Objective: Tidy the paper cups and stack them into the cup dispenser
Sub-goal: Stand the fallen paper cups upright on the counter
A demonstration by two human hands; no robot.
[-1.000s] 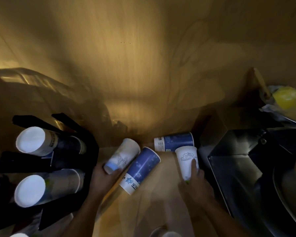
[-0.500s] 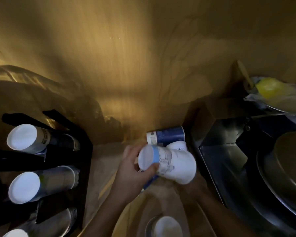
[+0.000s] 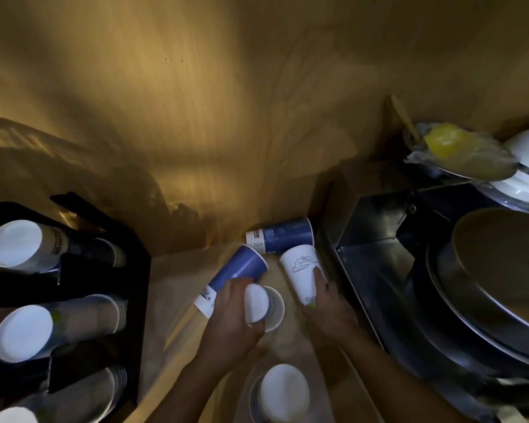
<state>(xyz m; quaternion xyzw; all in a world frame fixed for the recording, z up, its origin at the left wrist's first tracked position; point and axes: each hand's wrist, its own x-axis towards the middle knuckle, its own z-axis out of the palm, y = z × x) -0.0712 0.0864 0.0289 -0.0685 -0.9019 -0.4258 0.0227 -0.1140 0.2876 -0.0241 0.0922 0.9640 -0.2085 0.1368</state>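
Two blue cups with white bands; white cup with blue line drawing, green mark at base; black dispenser; yellow object.

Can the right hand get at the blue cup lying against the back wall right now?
Probably not directly: the right hand is holding the white cup, which lies between it and the blue cup.

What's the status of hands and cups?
Left hand holds white cup. Right hand grips upright white cup. Two blue cups lie loose.
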